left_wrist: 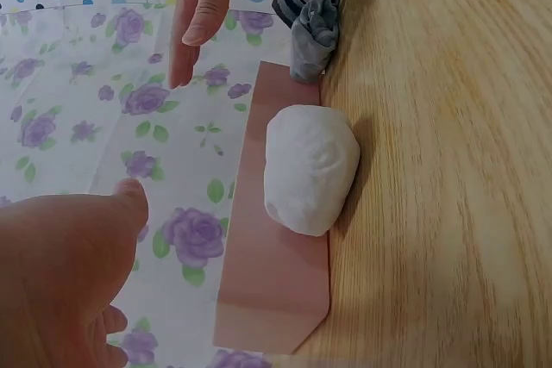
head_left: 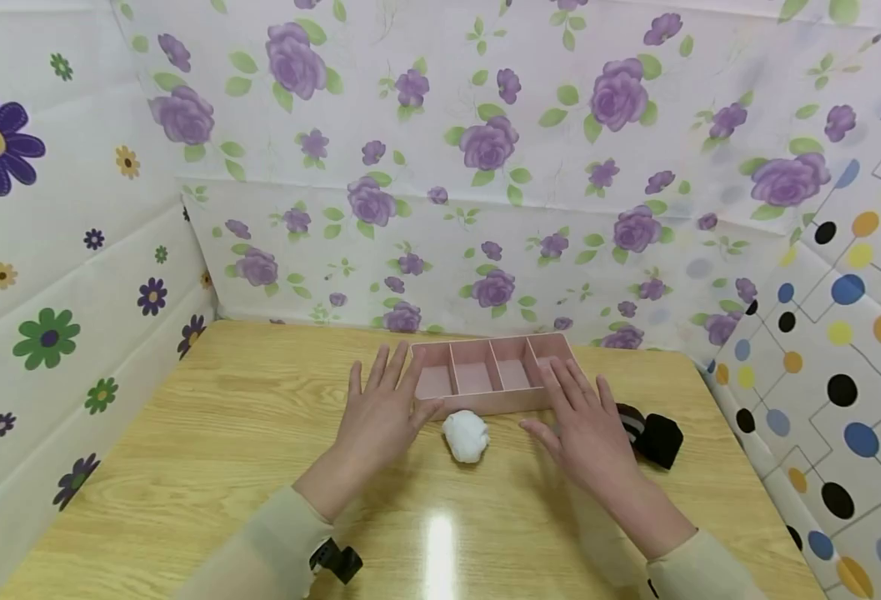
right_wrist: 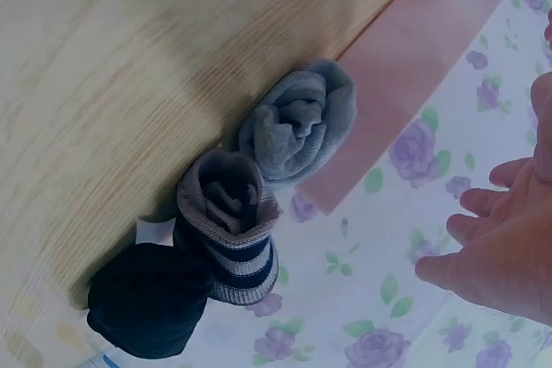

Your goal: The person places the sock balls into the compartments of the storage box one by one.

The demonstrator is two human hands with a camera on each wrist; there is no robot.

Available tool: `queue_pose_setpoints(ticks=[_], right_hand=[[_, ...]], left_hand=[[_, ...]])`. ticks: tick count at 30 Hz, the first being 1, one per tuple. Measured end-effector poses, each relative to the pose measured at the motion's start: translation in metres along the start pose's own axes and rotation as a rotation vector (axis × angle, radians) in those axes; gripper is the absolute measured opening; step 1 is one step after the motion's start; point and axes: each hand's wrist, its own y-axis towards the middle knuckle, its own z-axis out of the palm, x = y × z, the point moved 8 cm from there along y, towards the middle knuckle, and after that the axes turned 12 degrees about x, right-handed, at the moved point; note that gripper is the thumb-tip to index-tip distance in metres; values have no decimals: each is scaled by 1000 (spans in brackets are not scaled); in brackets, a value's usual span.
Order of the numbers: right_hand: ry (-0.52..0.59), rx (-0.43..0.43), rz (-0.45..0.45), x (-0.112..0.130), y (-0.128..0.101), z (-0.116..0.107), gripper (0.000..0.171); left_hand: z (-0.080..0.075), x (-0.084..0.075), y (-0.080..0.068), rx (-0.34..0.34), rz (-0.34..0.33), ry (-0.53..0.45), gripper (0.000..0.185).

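A white rolled sock (head_left: pixel 466 435) lies on the wooden table just in front of a pink divided tray (head_left: pixel 500 402) with several compartments. My left hand (head_left: pixel 386 404) hovers left of the sock, fingers straight and spread, holding nothing. My right hand (head_left: pixel 581 415) hovers on the sock's right, also spread and holding nothing. Right of that hand lie a striped rolled sock (head_left: pixel 633 421) and a black one (head_left: pixel 663 440). In the right wrist view a grey rolled sock (right_wrist: pixel 297 122) lies against the tray wall (right_wrist: pixel 405 84), beside the striped sock (right_wrist: pixel 228 226) and the black sock (right_wrist: pixel 147 299).
Flower-patterned sheets wall in the table (head_left: pixel 245 433) at the back and left, a dotted sheet at the right. The tray stands close to the back wall. A lamp's glare shows on the wood near the front edge.
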Motion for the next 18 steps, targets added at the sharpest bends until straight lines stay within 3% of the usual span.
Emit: queue_pose_setpoints(ticks=[18], right_hand=[[18, 30, 31, -21, 11, 4, 89]], left_hand=[[8, 4, 16, 0, -34, -165, 81]])
